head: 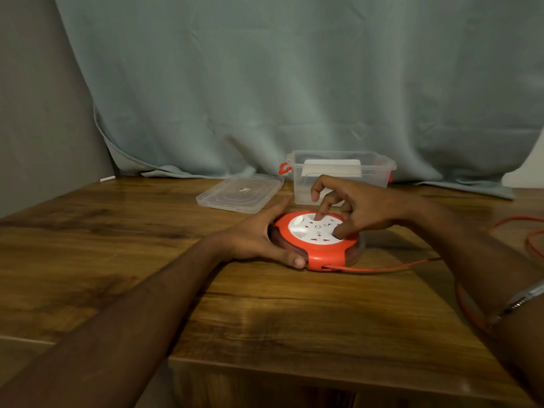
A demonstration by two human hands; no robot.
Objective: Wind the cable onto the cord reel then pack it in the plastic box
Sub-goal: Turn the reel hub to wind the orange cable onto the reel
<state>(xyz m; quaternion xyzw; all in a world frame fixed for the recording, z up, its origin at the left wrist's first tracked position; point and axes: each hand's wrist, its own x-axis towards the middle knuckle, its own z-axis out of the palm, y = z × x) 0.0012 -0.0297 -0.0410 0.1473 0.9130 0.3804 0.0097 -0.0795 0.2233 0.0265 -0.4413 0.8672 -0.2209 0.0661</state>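
Observation:
A round orange cord reel (323, 254) with a white socket face lies flat on the wooden table (147, 245). My left hand (259, 237) grips the reel's left rim. My right hand (353, 207) rests on top, a fingertip and the thumb pressed onto the white face. An orange cable (382, 267) leaves the slot at the reel's front and runs right, looping off the table edge. Behind the reel stands a clear plastic box (368, 169) with orange latches, uncovered. Its clear lid (238, 192) lies flat to the left of it.
A grey-blue curtain (294, 83) hangs behind the table and drapes onto its back edge. A white object (524, 172) shows at the far right. The table's front edge (294, 369) is near me. A metal bracelet (518, 301) is on my right wrist.

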